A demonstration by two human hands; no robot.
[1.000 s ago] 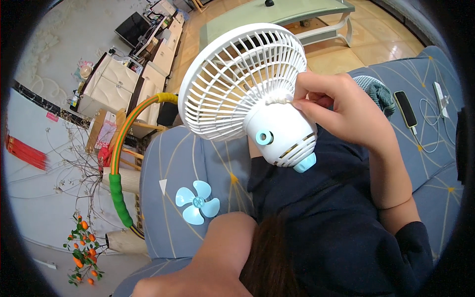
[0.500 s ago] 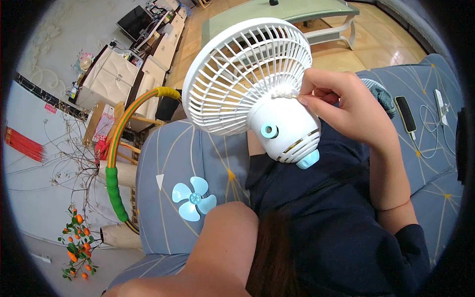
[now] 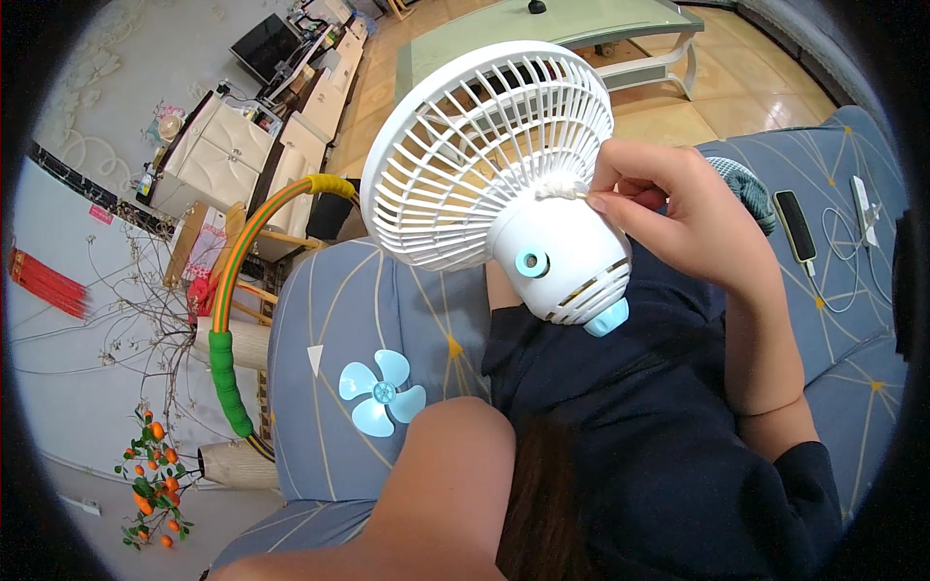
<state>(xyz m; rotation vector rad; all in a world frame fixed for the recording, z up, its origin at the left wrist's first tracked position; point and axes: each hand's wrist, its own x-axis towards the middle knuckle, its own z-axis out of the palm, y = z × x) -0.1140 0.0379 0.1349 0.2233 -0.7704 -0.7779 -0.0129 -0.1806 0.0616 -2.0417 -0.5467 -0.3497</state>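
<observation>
A white fan (image 3: 562, 247) with a round ribbed cage (image 3: 455, 155) is tilted in front of me, its motor housing toward me. The housing has a light-blue ring and a light-blue knob (image 3: 607, 318). Around the neck behind the cage lies a white twisted cord (image 3: 557, 189). My right hand (image 3: 668, 198) pinches this cord at its right end between thumb and forefinger. My left hand does not show; whatever supports the fan from behind is hidden. A light-blue fan blade (image 3: 384, 392) lies loose on the grey-blue sofa (image 3: 329, 281), left of a bare bent limb.
A striped hoop-shaped tube (image 3: 223, 310) arches at the left beside dry branches and a small orange-fruited plant (image 3: 155, 484). On the sofa at right lie a phone (image 3: 794, 228) with a cable and a white power strip (image 3: 862, 211). A glass-topped table (image 3: 436, 48) stands ahead.
The fan has shifted slightly down and to the right. My right hand keeps its pinch on the cord and has barely moved.
</observation>
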